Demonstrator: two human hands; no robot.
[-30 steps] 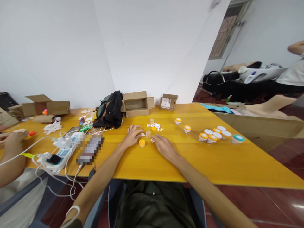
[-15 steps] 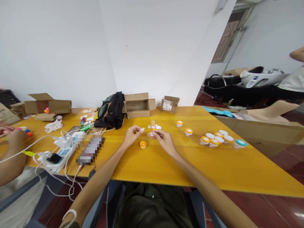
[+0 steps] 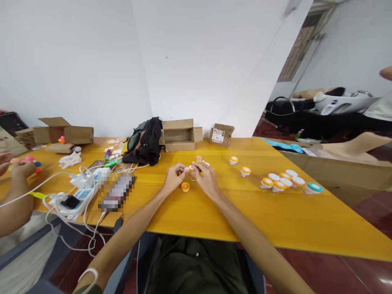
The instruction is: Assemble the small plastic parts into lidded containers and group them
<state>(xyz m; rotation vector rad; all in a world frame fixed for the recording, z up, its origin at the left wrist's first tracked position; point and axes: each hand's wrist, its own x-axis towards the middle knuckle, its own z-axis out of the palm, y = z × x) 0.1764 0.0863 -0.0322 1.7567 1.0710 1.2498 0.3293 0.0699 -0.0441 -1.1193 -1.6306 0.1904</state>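
My left hand is closed in a pinch on a small white piece with dark red marks. Close beside it, my right hand has its fingers pinched on another small white piece; the two pieces nearly meet, and I cannot tell whether they touch. An orange lid lies on the table just below my left hand. Between the hands stands a small clear cup, partly hidden by my right fingers. Behind them is a clear container, with more white pieces mostly covered by my right hand.
Several clear jars with orange and white lids stand right, one with a teal lid. Two more jars stand nearer. Cardboard boxes and a black bag are behind. Left are a phone, power strip and another person's hands.
My hands have come closer together, bringing the two small white pieces side by side. My right hand has moved left, over the small clear cup. The view has shifted slightly.
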